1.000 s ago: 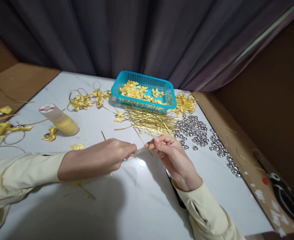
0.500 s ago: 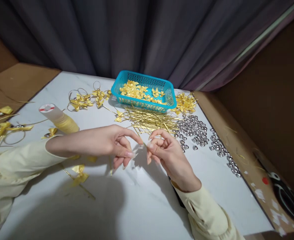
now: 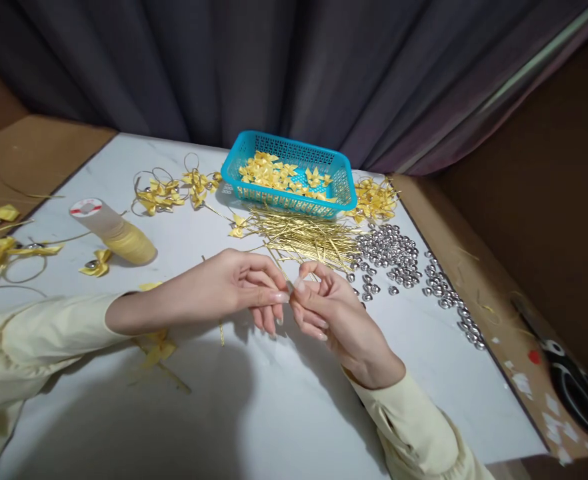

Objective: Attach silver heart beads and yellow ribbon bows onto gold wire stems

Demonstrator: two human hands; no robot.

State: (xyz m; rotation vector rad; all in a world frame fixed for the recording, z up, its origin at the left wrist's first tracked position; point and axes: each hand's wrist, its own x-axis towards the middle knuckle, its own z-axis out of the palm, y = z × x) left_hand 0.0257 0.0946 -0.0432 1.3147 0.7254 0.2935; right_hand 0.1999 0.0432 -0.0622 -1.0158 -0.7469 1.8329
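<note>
In front of the gold pile, my right hand (image 3: 335, 310) pinches a thin gold twist tie (image 3: 288, 283) between thumb and fingers. The fingertips of my left hand (image 3: 234, 288) close on the same tie from the other side, so the two hands almost touch. Most of the tie is hidden by fingers. Just beyond them lies a heap of gold twist ties (image 3: 309, 237). Silver beads (image 3: 389, 250) are scattered to the right of it. Under my left forearm, a yellow ribbon bow (image 3: 159, 350) on a gold stem rests on the white tabletop (image 3: 294, 413).
A blue basket (image 3: 294, 208) of yellow bows stands at the back. More bows (image 3: 161, 195) with looped ties lie to its left, others (image 3: 374, 200) to its right. A spool of yellow ribbon (image 3: 124, 240) is left. Black-handled scissors (image 3: 574, 393) lie at the right edge.
My left thumb and index finger, apart before, have come together at the tie. The left hand moved slightly right, towards my right hand. The view has shifted a little.
</note>
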